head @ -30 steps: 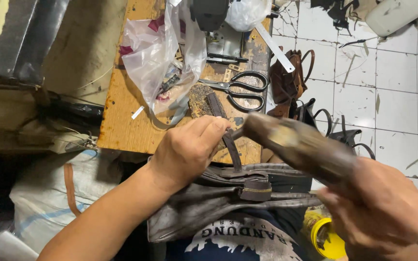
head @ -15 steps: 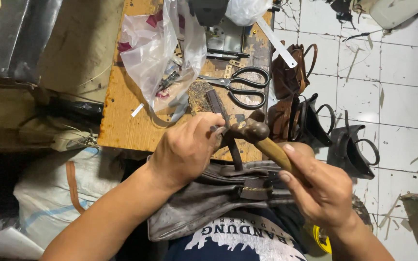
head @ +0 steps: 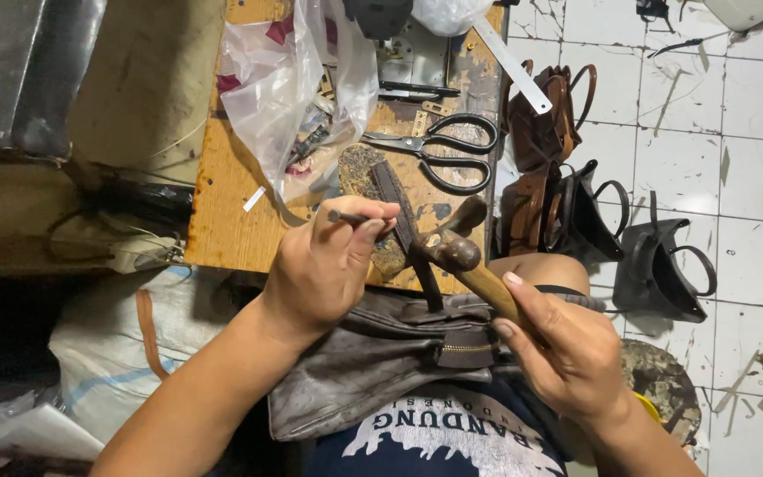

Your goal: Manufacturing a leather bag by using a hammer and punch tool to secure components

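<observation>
Left edge: white sack (head: 117,353) is lying on the floor, below the wooden table (head: 222,212). Clear plastic bag (head: 284,88) is sitting on the table's left half.

Left hand (head: 324,265) is closing thumb and fingertips on a thin metal punch (head: 351,216), held near level, tip pointing left. Hand is fully pinched, nothing else in it. It is hovering over the table's front edge, just beside the dark strap (head: 404,230).

Strap is running from the round stone block (head: 368,190) on the table down to the grey-brown leather bag (head: 373,362), which is resting on the lap. Strap end is lying flat on the block.

Black scissors (head: 443,150) are lying on the table behind the block, well apart from both hands.

Right hand (head: 567,353) is wrapping around the wooden handle of the hammer (head: 457,252), fingers closed, grip near the handle's middle. Hammer head is hanging just over the strap, near the punch.

Judgement on doing the step well: punch should be standing upright on the strap over the block, not off the edge; keep the pinching fingers low and clear of the head; strike square with short blows so the punch is not skidding; keep the strap flat and untwisted.

Far right: dark leather pieces (head: 655,256) are lying on the white tile floor (head: 752,177).
</observation>
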